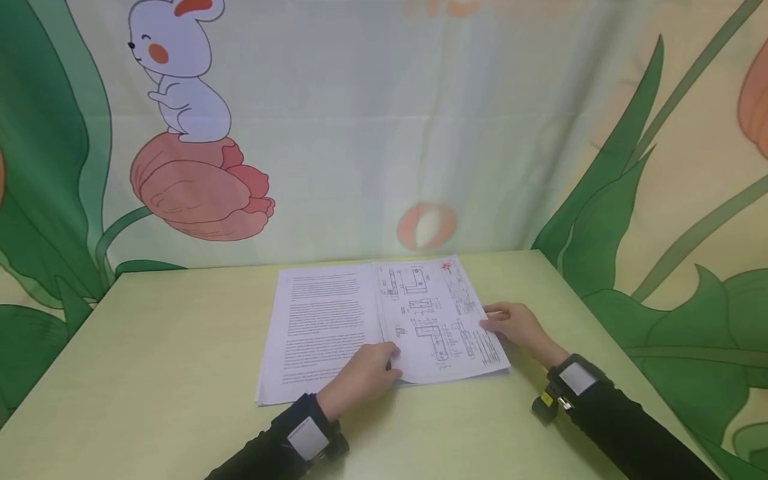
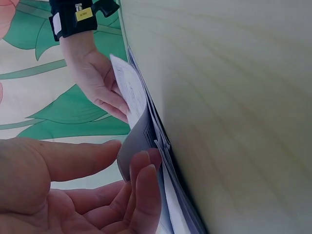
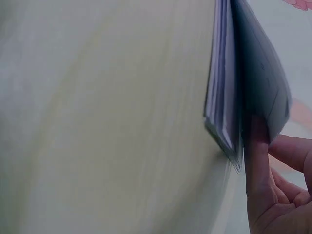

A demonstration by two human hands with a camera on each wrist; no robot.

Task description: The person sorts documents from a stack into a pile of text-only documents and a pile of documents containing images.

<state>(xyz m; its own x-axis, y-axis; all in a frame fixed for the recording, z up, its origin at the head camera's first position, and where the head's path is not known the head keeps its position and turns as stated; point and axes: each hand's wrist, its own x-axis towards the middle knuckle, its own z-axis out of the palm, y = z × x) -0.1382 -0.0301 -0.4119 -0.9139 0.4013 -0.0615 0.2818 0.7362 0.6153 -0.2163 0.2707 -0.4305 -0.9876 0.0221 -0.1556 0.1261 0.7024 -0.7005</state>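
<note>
A sheet with technical drawings lies on the right side of a spread of papers, a red mark at its top corner. Next to it on the left is a page of printed text. At the drawing sheet's near left corner, my left hand pinches the edge, which curls up between thumb and fingers in the left wrist view. My right hand holds the sheet's right edge; in the right wrist view its index finger is under the raised sheet, with the thumb on the other face. More sheets are layered beneath.
The papers rest on a pale yellow table. Behind the table hangs a curtain printed with a rabbit, flowers and green leaves. Both wrists wear black straps, and the right strap has a small device on it.
</note>
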